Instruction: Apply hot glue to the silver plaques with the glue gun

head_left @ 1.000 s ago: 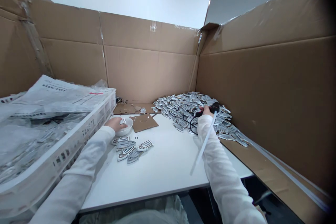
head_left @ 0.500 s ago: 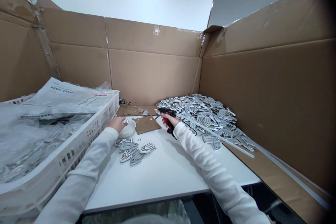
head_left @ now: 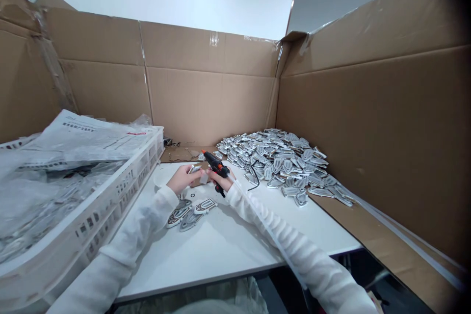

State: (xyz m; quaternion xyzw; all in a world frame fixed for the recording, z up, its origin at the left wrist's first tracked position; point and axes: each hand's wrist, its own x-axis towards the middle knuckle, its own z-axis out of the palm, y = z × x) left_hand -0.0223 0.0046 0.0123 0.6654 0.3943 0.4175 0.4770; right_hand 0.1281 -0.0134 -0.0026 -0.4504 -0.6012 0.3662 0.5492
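Over the middle of the white table (head_left: 235, 240), my right hand (head_left: 223, 181) is closed around a black and orange hot glue gun (head_left: 217, 165), its nozzle pointing up and left. A long translucent glue stick (head_left: 270, 233) runs from its rear over my right forearm. Just left of it, my left hand (head_left: 180, 179) pinches a small whitish flat piece (head_left: 194, 169), partly hidden by fingers. The fingertips of both hands are close together; whether they touch is unclear. Below them lie several grey and white shield-shaped pieces (head_left: 192, 215). Behind my left hand stands a white bowl (head_left: 160, 175), mostly covered.
A large heap of similar pieces (head_left: 274, 157) sits at the back right. To the left is a white plastic basket (head_left: 138, 167) with bagged pieces and a printed white bag (head_left: 95, 137). Cardboard walls (head_left: 213, 103) enclose the table; a black cord (head_left: 255, 176) lies by the heap.
My left hand has moved right, away from the bowl, with the small piece. My right hand has brought the glue gun left and down, turning it, and the glue stick swung over my forearm.
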